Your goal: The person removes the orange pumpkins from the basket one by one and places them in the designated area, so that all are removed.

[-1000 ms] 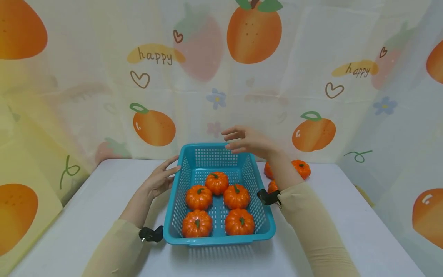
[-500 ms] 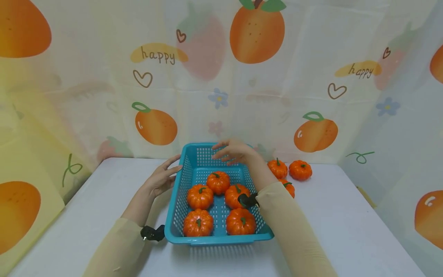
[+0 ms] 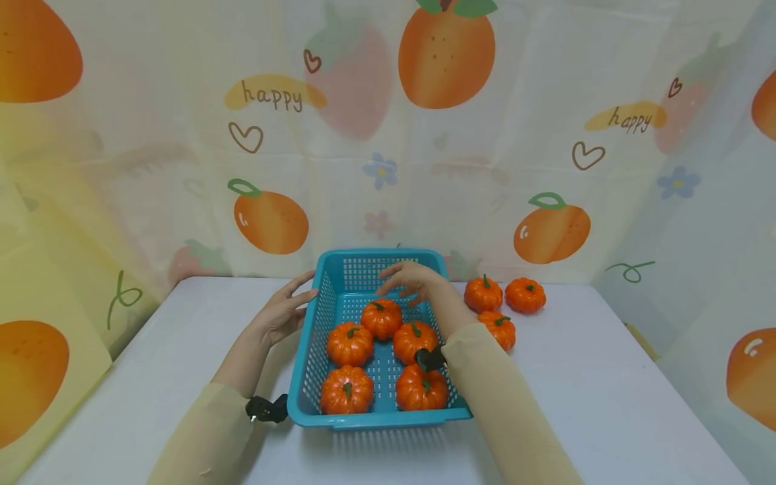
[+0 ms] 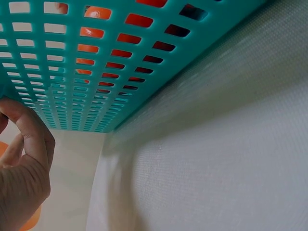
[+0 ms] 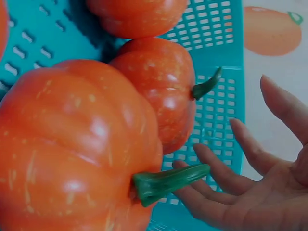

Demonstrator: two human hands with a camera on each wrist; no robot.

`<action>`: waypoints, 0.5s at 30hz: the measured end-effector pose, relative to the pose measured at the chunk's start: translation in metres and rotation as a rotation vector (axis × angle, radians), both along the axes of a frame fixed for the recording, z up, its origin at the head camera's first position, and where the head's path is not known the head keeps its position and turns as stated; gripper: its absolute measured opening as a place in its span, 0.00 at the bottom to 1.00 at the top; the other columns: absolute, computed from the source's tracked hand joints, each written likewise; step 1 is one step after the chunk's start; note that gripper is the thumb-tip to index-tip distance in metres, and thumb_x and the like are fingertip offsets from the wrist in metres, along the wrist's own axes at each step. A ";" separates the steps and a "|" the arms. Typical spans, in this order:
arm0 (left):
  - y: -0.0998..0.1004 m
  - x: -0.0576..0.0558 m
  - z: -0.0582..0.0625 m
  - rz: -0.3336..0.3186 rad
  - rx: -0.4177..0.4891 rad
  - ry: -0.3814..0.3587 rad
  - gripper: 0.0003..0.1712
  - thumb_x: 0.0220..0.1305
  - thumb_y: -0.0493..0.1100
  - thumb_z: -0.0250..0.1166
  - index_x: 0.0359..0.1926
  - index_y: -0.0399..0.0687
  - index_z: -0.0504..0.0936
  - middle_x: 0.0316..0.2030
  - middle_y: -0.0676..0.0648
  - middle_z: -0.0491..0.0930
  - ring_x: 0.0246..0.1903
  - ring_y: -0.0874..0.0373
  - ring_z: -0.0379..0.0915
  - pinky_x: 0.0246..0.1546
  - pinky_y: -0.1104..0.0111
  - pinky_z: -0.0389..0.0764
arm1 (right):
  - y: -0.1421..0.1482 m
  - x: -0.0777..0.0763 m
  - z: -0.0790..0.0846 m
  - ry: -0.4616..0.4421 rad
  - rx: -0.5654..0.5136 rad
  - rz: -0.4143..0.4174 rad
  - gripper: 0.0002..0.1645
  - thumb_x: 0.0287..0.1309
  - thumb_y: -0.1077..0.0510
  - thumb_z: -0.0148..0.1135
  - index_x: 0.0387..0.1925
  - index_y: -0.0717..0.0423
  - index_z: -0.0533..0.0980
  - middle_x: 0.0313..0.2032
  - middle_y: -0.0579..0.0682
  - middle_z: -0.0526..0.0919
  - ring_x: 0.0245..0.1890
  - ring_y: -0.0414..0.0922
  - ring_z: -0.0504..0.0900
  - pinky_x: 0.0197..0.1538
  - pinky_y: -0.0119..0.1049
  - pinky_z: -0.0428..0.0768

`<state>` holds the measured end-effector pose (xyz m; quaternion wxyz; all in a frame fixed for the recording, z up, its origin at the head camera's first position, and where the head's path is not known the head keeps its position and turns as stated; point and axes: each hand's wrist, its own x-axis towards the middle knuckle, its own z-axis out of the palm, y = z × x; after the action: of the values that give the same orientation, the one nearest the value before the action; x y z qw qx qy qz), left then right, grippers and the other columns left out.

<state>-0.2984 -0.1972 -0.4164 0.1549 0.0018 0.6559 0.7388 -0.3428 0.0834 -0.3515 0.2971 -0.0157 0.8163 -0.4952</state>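
A blue-green plastic basket [image 3: 378,422] holds several small orange pumpkins [image 3: 349,344] with green stems. At its left side my left hand [image 3: 280,315] touches the rim with extended, relaxed fingers; the left wrist view has this hand close beside the perforated wall. My right hand [image 3: 415,279] hovers within the basket's far end, just behind the rearmost pumpkin [image 3: 381,319]. In the right wrist view its fingers [image 5: 250,149] are spread and loosely bent, with nothing between them. A pumpkin [image 5: 77,149] looms large in front of that camera.
Three more pumpkins, one of them [image 3: 525,296] farthest right, sit on the white table [image 3: 606,404] right of the basket. A printed fruit-pattern cloth [image 3: 515,81] hangs behind the table. Black straps [image 3: 267,408] circle both wrists.
My right hand has moved left and down, from above the basket's back right rim into its far end. The left hand stays at the rim, and the pumpkins keep their places.
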 end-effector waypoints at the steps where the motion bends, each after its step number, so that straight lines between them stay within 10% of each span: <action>1: -0.001 0.000 0.000 -0.003 0.001 0.000 0.41 0.72 0.47 0.59 0.78 0.60 0.49 0.49 0.53 0.76 0.41 0.60 0.81 0.41 0.71 0.86 | -0.001 0.000 -0.001 0.001 0.007 -0.004 0.39 0.55 0.58 0.71 0.69 0.47 0.69 0.74 0.53 0.62 0.74 0.63 0.60 0.71 0.61 0.66; 15: 0.000 -0.001 0.000 0.006 -0.009 0.006 0.41 0.72 0.47 0.59 0.78 0.59 0.49 0.47 0.54 0.76 0.39 0.61 0.81 0.40 0.72 0.86 | -0.003 0.004 -0.013 0.007 0.105 0.046 0.39 0.54 0.58 0.73 0.67 0.48 0.70 0.74 0.55 0.59 0.70 0.62 0.66 0.67 0.60 0.72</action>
<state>-0.2990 -0.1968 -0.4161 0.1508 0.0011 0.6596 0.7363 -0.3387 0.0802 -0.3640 0.3059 -0.0205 0.8417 -0.4445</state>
